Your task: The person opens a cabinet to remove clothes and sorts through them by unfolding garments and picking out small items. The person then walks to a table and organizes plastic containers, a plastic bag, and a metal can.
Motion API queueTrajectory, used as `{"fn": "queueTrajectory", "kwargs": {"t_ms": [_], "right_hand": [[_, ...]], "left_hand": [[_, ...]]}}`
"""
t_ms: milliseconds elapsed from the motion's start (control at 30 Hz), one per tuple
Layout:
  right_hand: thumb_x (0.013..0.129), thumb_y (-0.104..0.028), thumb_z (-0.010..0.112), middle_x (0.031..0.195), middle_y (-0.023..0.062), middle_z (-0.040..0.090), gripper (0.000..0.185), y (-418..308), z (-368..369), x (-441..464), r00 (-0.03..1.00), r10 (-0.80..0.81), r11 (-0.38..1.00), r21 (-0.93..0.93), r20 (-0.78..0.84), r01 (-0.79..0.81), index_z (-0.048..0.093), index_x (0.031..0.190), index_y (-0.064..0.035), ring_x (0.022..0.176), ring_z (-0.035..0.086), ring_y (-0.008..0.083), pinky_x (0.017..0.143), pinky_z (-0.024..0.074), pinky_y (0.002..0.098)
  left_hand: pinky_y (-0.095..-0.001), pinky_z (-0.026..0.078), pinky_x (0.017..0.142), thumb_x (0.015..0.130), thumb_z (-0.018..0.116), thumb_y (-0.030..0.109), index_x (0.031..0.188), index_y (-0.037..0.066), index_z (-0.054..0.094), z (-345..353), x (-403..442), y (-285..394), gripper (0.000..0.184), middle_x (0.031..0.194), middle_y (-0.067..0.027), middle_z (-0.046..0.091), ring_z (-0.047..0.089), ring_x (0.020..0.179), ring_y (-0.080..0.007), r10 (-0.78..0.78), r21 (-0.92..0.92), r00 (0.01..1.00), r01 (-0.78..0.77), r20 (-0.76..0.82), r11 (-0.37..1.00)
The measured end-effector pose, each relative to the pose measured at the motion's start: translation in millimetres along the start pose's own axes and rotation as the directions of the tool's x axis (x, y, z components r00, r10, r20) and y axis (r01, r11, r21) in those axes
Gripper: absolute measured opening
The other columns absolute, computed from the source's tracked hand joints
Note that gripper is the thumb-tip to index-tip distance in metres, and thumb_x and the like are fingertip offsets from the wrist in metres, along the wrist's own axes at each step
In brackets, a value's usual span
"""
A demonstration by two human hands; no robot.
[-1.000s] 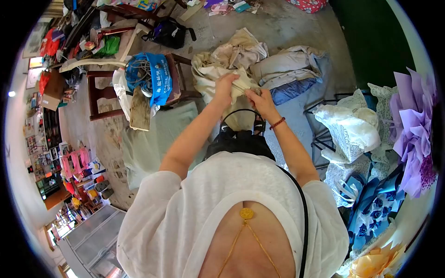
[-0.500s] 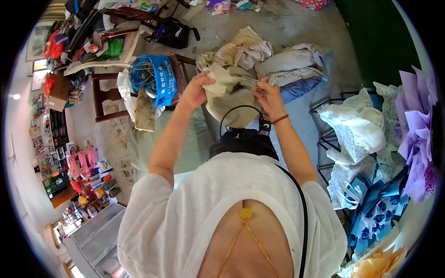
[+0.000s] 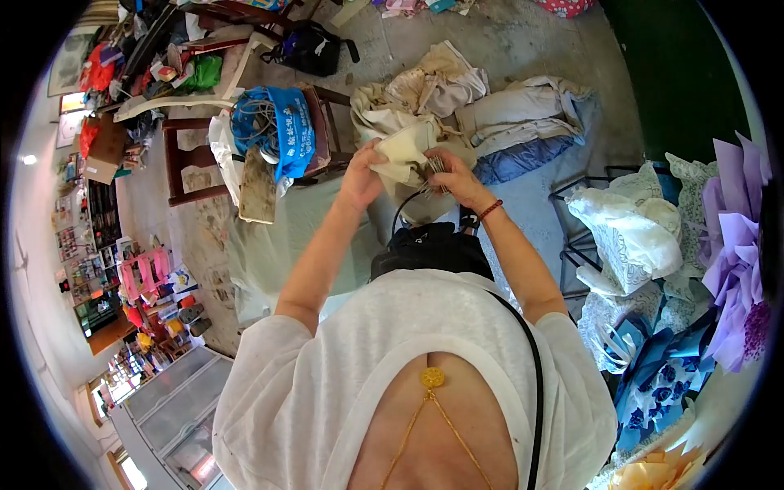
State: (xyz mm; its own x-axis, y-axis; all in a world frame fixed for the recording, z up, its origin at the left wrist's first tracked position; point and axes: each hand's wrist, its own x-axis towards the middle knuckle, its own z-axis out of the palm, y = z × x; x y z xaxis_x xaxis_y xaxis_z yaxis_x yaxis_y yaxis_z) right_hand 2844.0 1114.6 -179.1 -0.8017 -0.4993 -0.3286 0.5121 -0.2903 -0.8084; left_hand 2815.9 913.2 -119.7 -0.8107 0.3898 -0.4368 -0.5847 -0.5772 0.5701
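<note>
The left hand (image 3: 362, 175) pinches cream cloth (image 3: 403, 152) above the cloth pile (image 3: 445, 80). The right hand (image 3: 461, 180) grips thin metal prongs (image 3: 435, 166), maybe curtain hooks. A loose grip could spill them; tips could snag cloth.

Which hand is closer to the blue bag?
Left. The left hand is to the right of the blue bag, apart from it; the right hand is farther right, past the left hand.

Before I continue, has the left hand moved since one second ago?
Yes: judged against the blue bag, the left hand has shifted to the left, closer to that bag.
</note>
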Motion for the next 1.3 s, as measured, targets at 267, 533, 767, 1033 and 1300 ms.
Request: {"fn": "queueTrajectory", "kwargs": {"t_ms": [267, 533, 767, 1033, 1300], "right_hand": [[0.068, -0.002, 0.05, 0.084, 0.007, 0.054, 0.033, 29, -32, -15, 0.986, 0.099, 0.778, 0.628, -0.137, 0.009, 0.05, 0.101, -0.0024, 0.077, 0.056, 0.0178, 0.056, 0.0449, 0.0256], [0.071, -0.009, 0.051, 0.076, 0.0113, 0.056, 0.02, 48, -27, 17, 0.941, 0.33, 0.608, 0.78, -0.076, -0.15, 0.052, 0.089, 0.0008, 0.057, 0.048, 0.0158, 0.044, 0.0382, 0.0203], [0.082, -0.012, 0.052, 0.068, 0.0014, 0.048, 0.01, 29, -9, 30, 0.942, 0.304, 0.689, 0.651, 0.141, -0.32, 0.047, 0.087, -0.0048, 0.052, 0.042, 0.0071, 0.04, 0.0323, 0.0169], [0.08, -0.015, 0.056, 0.069, 0.0, 0.049, 0.011, -1, 16, 36, 0.965, 0.214, 0.874, 0.411, 0.15, -0.258, 0.049, 0.085, -0.0083, 0.053, 0.046, 0.0096, 0.045, 0.0337, 0.0175], [0.08, -0.022, 0.055, 0.086, 0.0031, 0.059, 0.025, 51, 48, 48, 0.916, 0.37, 0.761, 0.515, 0.156, -0.395, 0.054, 0.101, -0.0084, 0.068, 0.058, 0.0144, 0.058, 0.0492, 0.025]], "left_hand": [[-0.0398, 0.035, 0.093, 0.063, 0.043, 0.004, 0.106, -0.004, 0.045, 1, -1, -3, 0.044, 0.106, -0.0162, 0.051, 0.047, 0.102, -0.0302, 0.033, -0.202, 0.999, -0.033, -0.006, 0.979], [-0.0435, 0.04, 0.085, 0.055, 0.043, 0.002, 0.086, 0.0, 0.049, 1, -8, -25, 0.031, 0.096, -0.0138, 0.052, 0.05, 0.094, -0.032, -0.017, -0.186, 0.986, -0.014, -0.167, 0.983], [-0.0332, 0.045, 0.07, 0.044, 0.044, 0.005, 0.063, 0.001, 0.041, 5, -21, -13, 0.02, 0.073, -0.0128, 0.05, 0.052, 0.071, -0.0276, -0.105, -0.037, 0.985, 0.111, 0.136, 0.993], [-0.0279, 0.042, 0.061, 0.07, 0.052, 0.015, 0.065, 0.005, 0.043, 33, -43, -2, 0.014, 0.069, -0.0045, 0.048, 0.049, 0.063, -0.0168, -0.121, -0.002, 0.991, 0.121, -0.059, 0.993], [-0.022, 0.036, 0.046, 0.067, 0.051, 0.007, 0.059, 0.008, 0.04, 3, -20, -14, 0.014, 0.059, 0.0005, 0.044, 0.043, 0.05, -0.0091, -0.139, 0.214, 0.976, 0.101, 0.17, 0.972]]}}
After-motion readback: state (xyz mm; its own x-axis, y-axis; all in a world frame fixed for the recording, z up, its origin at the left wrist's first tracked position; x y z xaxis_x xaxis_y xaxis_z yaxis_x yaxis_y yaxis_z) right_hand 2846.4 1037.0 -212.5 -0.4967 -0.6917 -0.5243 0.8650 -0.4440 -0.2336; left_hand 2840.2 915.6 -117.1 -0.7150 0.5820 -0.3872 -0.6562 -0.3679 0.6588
